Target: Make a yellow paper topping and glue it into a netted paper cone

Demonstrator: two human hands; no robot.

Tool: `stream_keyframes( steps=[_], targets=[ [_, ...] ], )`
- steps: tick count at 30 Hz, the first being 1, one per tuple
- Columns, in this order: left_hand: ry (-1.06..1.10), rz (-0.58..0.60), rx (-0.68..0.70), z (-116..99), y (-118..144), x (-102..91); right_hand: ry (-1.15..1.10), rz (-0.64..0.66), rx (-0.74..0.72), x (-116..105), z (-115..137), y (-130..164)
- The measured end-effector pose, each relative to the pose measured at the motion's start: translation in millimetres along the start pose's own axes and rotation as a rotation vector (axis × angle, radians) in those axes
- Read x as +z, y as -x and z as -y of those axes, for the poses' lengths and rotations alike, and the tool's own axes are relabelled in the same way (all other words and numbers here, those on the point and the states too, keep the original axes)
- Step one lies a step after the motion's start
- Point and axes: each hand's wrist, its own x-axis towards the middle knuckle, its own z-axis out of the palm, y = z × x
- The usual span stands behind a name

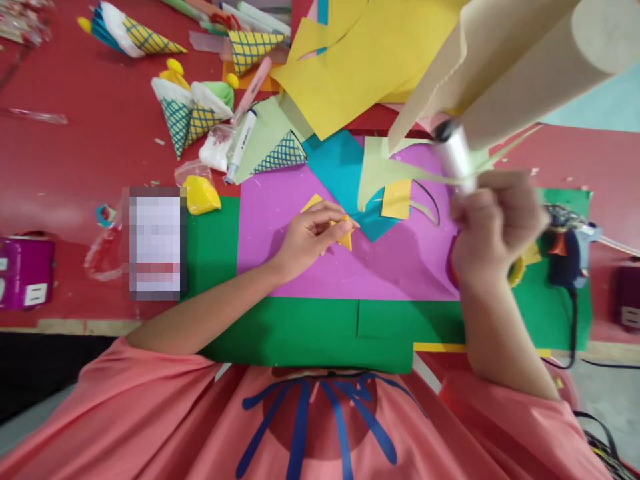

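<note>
My left hand is closed in a pinch on a small yellow paper piece, over the purple sheet. Raised at the right, my right hand is wrapped round a white tube with a dark end; motion blurs it, so its exact kind is unclear. A yellow paper square and a teal sheet lie between the hands. Beyond them is a pale green paper offcut. A blue-lined paper cone rests near the purple sheet's upper left.
Decorated paper cones, a white marker and a bag of yellow clay are at left. A blurred-out phone-like object lies nearby. Large yellow paper and a beige roll lie behind. A glue gun sits at right.
</note>
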Motion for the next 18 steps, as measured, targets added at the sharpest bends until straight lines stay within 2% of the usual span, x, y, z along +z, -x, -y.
stream_keyframes(
  steps=[2, 5, 8, 12, 14, 18],
  targets=[
    [0.044, -0.034, -0.007, 4, -1, -0.7, -0.133, 0.168, -0.051, 12, 5, 12],
    [0.121, -0.042, -0.076, 7, -2, -1.2, -0.236, 0.388, 0.012, 29, 8, 22],
    [0.129, -0.011, -0.095, 5, -2, -0.6, -0.291, 0.459, 0.12, 38, 5, 25],
    [0.085, 0.012, -0.105, 2, 1, 0.7, -0.33, 0.489, 0.238, 34, 0, 22],
    [0.046, -0.011, -0.052, 1, 2, 0.5, -0.326, 0.487, 0.256, 30, -1, 17],
    [-0.07, -0.076, 0.099, 0, 2, -2.2, -0.318, 0.605, 0.227, 24, 0, 10]
  ],
)
